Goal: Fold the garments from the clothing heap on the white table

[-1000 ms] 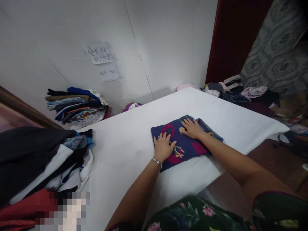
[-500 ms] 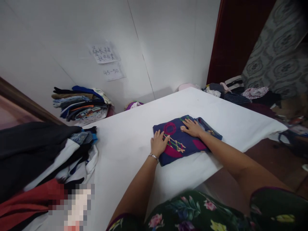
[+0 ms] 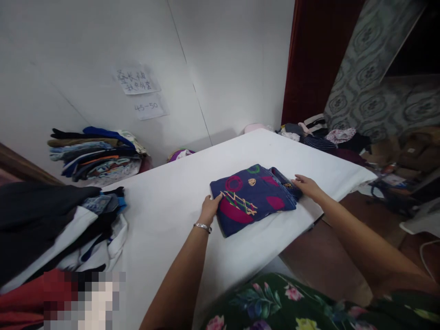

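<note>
I have the left hand [image 3: 209, 211] at the left edge of the folded blue garment [image 3: 250, 201], thumb against it; I can't tell whether those fingers grip it. My right hand [image 3: 307, 187] is at the garment's other end, fingers slightly bent; whether they close on it I can't make out. The garment lies flat on the desk [image 3: 165, 211] between both sets of fingers. Well left of the left fingers sits a heap of clothes [image 3: 37, 220].

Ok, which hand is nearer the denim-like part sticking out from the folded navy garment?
The right hand: it is at the outer edge of the denim-like part. The left hand is at the navy garment's opposite edge.
</note>
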The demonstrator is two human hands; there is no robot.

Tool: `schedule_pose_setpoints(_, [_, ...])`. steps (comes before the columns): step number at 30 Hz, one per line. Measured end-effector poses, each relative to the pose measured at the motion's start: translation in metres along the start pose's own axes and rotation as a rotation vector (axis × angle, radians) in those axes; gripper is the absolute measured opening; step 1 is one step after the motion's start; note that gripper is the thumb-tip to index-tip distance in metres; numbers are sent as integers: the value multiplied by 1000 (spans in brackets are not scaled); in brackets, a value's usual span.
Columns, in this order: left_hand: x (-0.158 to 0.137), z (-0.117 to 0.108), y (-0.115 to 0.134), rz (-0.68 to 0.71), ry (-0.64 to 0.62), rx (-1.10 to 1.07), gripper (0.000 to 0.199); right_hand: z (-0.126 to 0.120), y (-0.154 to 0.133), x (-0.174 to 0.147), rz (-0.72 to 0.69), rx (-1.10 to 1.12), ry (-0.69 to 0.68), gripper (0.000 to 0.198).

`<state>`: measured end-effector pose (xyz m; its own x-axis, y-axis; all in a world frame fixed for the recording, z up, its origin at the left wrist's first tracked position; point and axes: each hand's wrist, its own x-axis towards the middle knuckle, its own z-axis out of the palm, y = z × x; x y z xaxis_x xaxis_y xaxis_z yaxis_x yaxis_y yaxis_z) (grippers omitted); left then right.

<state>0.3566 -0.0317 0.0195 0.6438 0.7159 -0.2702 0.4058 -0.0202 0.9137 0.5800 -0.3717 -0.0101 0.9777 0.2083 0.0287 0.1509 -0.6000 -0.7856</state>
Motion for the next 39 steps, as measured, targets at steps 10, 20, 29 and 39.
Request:
schedule_pose_setpoints(10, [-3, 3, 9, 94, 74, -277, 40, 35, -18, -21, -52, 288, -121, 61])
schedule_pose_setpoints(20, [-3, -40, -36, 50, 238, -126, 34, 63, -72, -55, -578, -165, -62, 44])
schedule_pose_setpoints(29, [-4, -39, -34, 45, 242, -54, 40, 92, -142, -110, -908, -367, -301, 52])
schedule_pose_setpoints(39, [2, -40, -47, 110, 240, -72, 41, 103, -102, -101, -717, -323, -442, 61])
